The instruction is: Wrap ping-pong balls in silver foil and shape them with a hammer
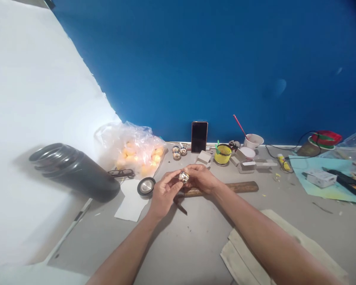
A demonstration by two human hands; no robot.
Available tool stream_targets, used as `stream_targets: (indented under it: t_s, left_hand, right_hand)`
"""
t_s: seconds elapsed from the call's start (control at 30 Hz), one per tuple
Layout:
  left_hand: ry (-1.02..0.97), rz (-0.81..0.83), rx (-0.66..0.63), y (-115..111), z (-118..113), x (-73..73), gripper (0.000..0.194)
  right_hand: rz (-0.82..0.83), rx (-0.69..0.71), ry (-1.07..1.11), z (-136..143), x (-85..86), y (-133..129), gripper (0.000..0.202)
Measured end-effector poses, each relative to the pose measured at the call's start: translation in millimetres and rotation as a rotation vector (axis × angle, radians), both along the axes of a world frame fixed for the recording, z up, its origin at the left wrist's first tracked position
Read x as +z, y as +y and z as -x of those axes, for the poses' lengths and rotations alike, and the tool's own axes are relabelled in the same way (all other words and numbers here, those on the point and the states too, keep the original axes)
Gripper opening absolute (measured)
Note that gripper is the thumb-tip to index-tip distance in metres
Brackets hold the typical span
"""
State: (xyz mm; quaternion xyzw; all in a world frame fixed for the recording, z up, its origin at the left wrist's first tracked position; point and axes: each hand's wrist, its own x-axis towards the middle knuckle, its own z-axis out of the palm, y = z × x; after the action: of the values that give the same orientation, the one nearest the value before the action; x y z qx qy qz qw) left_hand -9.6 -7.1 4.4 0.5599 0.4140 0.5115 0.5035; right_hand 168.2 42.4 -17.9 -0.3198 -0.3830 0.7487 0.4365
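Between the fingertips of both hands is a small shiny silver ball point(183, 177) with a mottled, faceted surface. My left hand point(166, 193) pinches it from the left, thumb in front. From the right, my right hand point(202, 179) closes its fingers on the same ball. Beneath the hands lies a hammer point(241, 187) with a wooden handle; its curved metal claw shows below my left hand, and part of its head is hidden. A black-rimmed round lid point(146, 187) rests just left of my left hand. Similar silver balls point(177, 155) sit together farther back.
A dark flask point(77, 172) stands at left beside a plastic bag point(136, 146) of yellow-orange balls. At the back are a phone point(199, 137), a yellow pot point(223, 155) and a white cup point(253, 140) with a red stick. A folded cloth point(281, 245) lies under the right forearm.
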Motion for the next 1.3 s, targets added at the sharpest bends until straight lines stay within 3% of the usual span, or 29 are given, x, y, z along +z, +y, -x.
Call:
stream_targets:
  t_s: [0.1,0.23,0.37,0.53,0.93,1.1,1.3]
  left_hand:
    - [0.001,-0.015,0.016,-2,-2,-3.8,0.051]
    - [0.034,-0.027,0.049,-5,-3,-5.2,0.045]
    - [0.126,-0.167,0.026,-7,-6,-6.3,0.038]
    - [0.282,-0.299,0.105,-7,-11,-11.6,0.035]
    - [0.377,-0.207,0.269,-5,-13,-13.5,0.034]
    - [0.400,-0.217,0.264,-3,-10,-14.6,0.032]
    - [0.230,-0.054,0.148,5,-4,-9.6,0.039]
  right_hand:
    - [0.004,0.062,0.066,-5,-3.1,5,0.045]
    - [0.002,0.099,0.105,-9,-8.2,9,0.040]
    - [-0.004,0.085,0.099,-9,-9.2,10,0.037]
    - [-0.020,0.070,0.052,-9,-5.8,7,0.040]
    - [-0.041,0.117,0.014,-2,-5.9,5,0.042]
    - [-0.036,0.120,0.016,-2,-7.3,6,0.044]
    - [0.005,0.138,0.026,-2,-7.7,11,0.029]
